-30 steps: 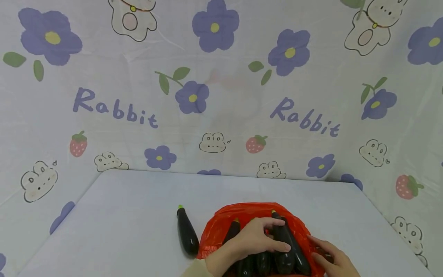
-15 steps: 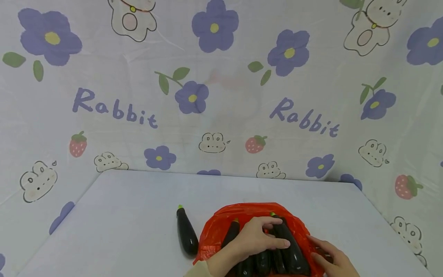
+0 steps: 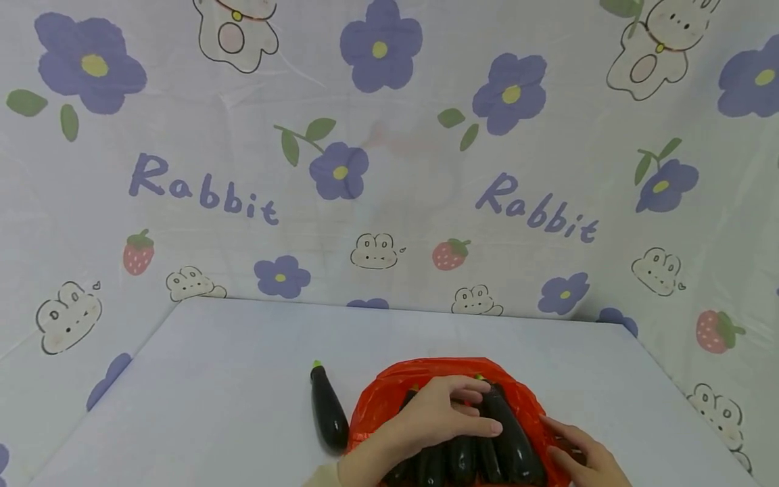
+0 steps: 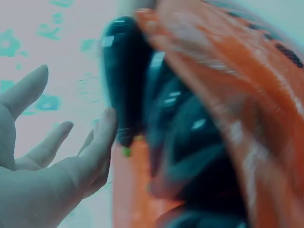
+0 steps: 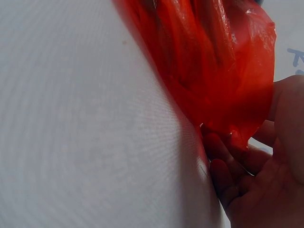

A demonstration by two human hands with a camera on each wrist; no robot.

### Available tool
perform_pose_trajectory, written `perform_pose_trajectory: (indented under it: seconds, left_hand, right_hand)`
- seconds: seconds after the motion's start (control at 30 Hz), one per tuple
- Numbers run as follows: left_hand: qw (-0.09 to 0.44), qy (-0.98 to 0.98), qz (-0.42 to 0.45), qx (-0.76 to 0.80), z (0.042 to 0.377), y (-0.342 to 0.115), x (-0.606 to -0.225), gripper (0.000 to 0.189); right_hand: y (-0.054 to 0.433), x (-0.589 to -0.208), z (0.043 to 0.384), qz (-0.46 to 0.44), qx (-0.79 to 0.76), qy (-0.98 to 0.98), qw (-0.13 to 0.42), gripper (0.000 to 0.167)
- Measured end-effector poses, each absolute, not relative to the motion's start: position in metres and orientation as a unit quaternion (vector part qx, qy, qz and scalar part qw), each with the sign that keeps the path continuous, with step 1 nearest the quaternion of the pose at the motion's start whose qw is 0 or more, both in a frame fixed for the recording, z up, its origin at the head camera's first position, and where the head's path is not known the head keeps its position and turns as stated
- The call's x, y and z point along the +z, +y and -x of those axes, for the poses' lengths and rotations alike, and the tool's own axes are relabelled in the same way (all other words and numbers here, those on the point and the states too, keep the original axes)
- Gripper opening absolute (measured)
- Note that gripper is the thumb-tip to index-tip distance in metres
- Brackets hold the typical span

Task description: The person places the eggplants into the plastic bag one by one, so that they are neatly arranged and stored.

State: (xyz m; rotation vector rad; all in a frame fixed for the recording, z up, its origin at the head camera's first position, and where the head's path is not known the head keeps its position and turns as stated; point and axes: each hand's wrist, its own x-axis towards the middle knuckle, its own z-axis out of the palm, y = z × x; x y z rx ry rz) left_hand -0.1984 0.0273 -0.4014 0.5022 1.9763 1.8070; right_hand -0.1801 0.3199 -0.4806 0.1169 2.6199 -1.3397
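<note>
A red plastic bag (image 3: pixel 420 368) lies spread on the table with several dark eggplants side by side in it. Over them hovers my left hand (image 3: pixel 435 416), fingers and thumb spread apart. Its fingertips overlap the upper part of the rightmost eggplant (image 3: pixel 517 439) in the head view; the left wrist view shows nothing between the fingers (image 4: pixel 102 137). At the bag's right side, my right hand (image 3: pixel 590 453) holds the bag's edge, with thumb and fingers on either side of the red plastic (image 5: pixel 228 90). Another eggplant (image 3: pixel 328 412) lies outside, just left of the bag.
The white table (image 3: pixel 201 392) extends left, right and behind the bag. A cloth (image 3: pixel 402 203) printed with flowers, rabbits and strawberries hangs behind the table's far edge.
The eggplant under my left hand has shifted right against the bag's right side. My left hand has come off it and moved slightly left. My right hand stays in place.
</note>
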Motion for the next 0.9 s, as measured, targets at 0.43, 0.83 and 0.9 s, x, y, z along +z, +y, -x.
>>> perform_pose_trajectory:
  seconds: [0.43,0.83,0.9]
  left_hand:
    - [0.116,0.751,-0.168,0.628,0.178,-0.090,-0.363,0.049]
    - [0.050,0.790,-0.095,0.604,0.184,-0.158,-0.396,0.051]
    - [0.045,0.789,-0.088,0.606,0.186,-0.165,-0.403,0.052]
  right_hand:
    - [0.321,-0.484,0.182,-0.033,-0.437,0.893,0.101,0.063]
    - [0.320,-0.484,0.185,-0.038,-0.432,0.895,0.099,0.061]
    - [0.320,-0.484,0.186,-0.038,-0.432,0.895,0.100,0.061]
